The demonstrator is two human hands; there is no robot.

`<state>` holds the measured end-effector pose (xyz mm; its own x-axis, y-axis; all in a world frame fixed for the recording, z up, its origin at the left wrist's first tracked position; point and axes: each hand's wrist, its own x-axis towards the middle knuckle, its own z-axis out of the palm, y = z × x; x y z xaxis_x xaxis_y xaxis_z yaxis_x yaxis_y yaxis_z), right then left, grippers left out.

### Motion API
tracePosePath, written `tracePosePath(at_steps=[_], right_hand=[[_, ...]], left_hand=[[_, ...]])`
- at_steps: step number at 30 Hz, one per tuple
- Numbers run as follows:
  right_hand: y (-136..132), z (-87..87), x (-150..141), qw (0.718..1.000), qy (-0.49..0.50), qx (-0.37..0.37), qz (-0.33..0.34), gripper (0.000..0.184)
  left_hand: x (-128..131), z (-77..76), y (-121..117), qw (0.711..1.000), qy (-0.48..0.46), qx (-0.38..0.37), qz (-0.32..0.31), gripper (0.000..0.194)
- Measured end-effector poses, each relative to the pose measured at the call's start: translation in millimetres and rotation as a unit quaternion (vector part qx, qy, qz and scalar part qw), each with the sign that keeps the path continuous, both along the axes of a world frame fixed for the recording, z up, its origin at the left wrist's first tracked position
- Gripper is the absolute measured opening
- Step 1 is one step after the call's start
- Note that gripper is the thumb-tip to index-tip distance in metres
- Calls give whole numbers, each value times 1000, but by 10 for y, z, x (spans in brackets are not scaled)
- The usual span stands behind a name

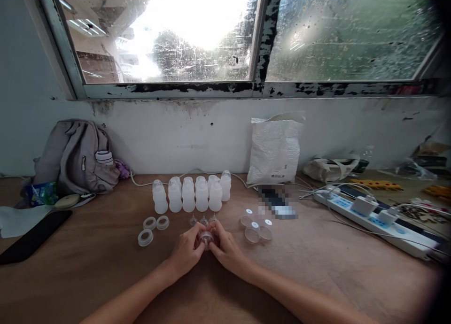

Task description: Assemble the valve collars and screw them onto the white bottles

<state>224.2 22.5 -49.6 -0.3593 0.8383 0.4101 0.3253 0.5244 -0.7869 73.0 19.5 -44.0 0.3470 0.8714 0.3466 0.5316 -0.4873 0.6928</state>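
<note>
My left hand [187, 248] and my right hand [226, 245] meet low in the middle, fingers closed around a bottle collar ring [206, 238]. A clear nipple seems to be in the ring, though my fingers cover much of it. Just beyond my fingertips stand three clear bottle nipples [203, 219]. Farther back, several frosted white baby bottles [188, 197] stand upright in a group. Left of my hands, three white collar rings [145, 237] lie flat on the table. To the right are several clear bottle caps [252, 235] with white dots on top.
On the brown table [105, 277], a backpack [75, 155] and a black phone-like slab [33, 239] are at left. A white padded bag [275, 150] leans on the wall. A power strip [377, 220] with cables and a light pouch [331, 167] occupy the right.
</note>
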Motion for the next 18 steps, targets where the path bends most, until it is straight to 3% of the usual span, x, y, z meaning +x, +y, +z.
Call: tracePosePath(at_steps=[8,18], right_hand=[[-26,34,3,1000,-9,-9,-9,5],[-6,-26,10,999,-36,-7,-27,9]], left_hand=[[-12,34,-34,1000,-9,-6,6,8],[-12,2,11,999,-19,-4,-26,5]])
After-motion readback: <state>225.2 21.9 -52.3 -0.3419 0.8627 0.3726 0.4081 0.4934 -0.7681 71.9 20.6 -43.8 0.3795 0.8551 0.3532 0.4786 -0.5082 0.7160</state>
